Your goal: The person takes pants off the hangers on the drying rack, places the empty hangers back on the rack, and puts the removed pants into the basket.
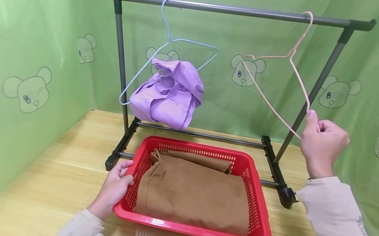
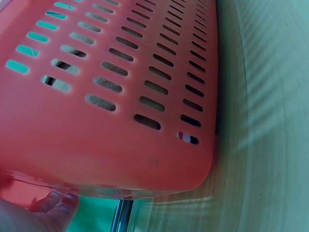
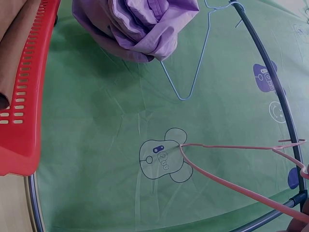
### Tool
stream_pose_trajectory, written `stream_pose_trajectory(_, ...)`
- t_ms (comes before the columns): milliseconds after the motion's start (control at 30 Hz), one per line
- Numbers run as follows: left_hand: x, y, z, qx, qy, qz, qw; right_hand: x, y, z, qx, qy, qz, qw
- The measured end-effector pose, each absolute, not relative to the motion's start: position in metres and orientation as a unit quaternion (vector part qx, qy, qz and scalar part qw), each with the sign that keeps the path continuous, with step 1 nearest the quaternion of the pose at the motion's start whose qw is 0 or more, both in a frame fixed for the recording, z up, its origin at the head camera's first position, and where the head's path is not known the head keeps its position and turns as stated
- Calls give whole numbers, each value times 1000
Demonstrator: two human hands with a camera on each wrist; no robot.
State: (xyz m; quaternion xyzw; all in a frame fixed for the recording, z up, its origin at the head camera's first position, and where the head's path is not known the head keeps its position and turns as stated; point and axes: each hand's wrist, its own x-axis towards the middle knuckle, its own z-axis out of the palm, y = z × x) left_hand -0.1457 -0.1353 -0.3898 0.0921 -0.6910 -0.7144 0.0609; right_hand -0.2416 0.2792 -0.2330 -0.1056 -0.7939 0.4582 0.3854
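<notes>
Facing the bench point(image 1: 62, 180), we see the far rack point(image 1: 230, 9), the near red basket point(image 1: 193, 230) with brown cloth point(image 1: 195, 194), purple cloth point(image 1: 172, 98) on the left blue hanger point(image 1: 168, 38), and at right the pink hanger point(image 1: 293, 53). The right hand point(image 1: 323, 146) pinches it with fingers; the left hand point(image 1: 114, 187) grips the basket's left rim.

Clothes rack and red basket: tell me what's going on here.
A person's right hand grips one end of a pink hanger hooked on the clothes rack. Their left hand holds the left rim of a red plastic basket with folded brown cloth inside. A purple garment hangs bunched on a blue hanger toward the rack's left end.
</notes>
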Motion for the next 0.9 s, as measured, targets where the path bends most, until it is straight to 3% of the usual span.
stream_pose_trajectory(900, -148, -136, -391, 91, -691, -715, 59, -234, 276, -245, -96, -801, 458, 374)
